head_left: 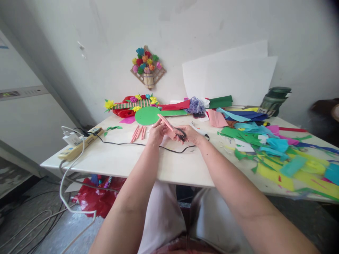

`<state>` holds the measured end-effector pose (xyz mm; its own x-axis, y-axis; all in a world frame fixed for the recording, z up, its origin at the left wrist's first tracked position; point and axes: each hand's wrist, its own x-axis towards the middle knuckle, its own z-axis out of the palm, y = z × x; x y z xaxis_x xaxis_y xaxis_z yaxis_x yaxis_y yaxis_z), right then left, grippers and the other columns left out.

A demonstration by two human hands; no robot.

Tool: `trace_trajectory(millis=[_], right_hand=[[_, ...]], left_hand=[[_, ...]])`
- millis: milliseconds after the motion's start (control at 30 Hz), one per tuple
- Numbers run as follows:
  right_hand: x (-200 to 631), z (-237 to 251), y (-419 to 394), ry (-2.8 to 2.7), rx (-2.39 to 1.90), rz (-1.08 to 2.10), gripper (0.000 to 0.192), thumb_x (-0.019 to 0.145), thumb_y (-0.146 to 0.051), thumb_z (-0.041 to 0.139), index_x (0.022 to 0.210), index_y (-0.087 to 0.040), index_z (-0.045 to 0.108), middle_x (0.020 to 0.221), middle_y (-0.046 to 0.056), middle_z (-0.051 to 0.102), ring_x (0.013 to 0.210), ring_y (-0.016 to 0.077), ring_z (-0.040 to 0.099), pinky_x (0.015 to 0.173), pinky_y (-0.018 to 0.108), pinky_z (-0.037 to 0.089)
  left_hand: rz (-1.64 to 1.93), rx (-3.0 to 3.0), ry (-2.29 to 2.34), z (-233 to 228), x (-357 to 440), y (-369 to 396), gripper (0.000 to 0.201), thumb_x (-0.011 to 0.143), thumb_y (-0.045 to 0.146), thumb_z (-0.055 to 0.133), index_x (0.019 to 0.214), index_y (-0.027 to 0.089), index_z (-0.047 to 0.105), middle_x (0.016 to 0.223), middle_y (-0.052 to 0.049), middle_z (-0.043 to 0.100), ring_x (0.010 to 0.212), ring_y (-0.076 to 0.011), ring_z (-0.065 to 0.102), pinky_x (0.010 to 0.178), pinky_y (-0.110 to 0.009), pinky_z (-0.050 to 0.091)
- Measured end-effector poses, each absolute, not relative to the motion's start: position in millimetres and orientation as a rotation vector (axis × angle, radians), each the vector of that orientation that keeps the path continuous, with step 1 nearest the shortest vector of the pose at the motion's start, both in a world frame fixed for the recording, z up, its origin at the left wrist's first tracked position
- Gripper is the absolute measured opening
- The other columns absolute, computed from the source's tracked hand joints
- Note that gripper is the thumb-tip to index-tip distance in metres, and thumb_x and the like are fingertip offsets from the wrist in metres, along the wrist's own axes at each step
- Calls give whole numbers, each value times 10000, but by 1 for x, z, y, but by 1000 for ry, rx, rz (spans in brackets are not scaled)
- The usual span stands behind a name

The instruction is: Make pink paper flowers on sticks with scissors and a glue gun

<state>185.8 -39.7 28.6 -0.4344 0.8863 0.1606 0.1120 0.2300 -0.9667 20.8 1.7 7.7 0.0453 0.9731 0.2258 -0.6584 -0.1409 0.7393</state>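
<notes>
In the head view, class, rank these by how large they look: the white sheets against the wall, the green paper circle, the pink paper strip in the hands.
1. White sheets
2. Green paper circle
3. Pink paper strip, though it sits nearer the camera

- I see both my bare forearms reach forward and angle inward, so the hands meet at centre.
- My left hand [156, 133] has its fingers curled, pinching.
- My right hand [191, 134] sits just beside it, fingers closed in a grip.
</notes>
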Motion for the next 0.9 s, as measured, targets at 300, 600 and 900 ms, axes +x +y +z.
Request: trace_trajectory(millis=[300,600,900], right_hand=[[185,30,-41,-1783,-980,1232,366,728,-490,583,660,-136,516,498,-25,528,345,57,464,299,170,233],[184,33,-43,-1697,-1008,1306,377,673,-483,647,626,-142,493,466,-53,474,356,33,379,337,176,219],[187,26,-38,-1688,-957,1318,399,665,-500,647,609,-138,492,482,-42,473,358,36,375,360,188,226]], left_hand=[[1483,876,457,6,22,0,489,630,47,630,1111,117,581,696,-11,647,603,-99,613,658,-238,499],[1486,867,481,6,22,1,505,653,36,623,1141,159,582,678,1,636,607,-99,611,699,-253,511],[1477,889,460,3,21,2,578,664,54,631,1221,168,526,697,-3,648,626,-100,624,652,-222,510]])
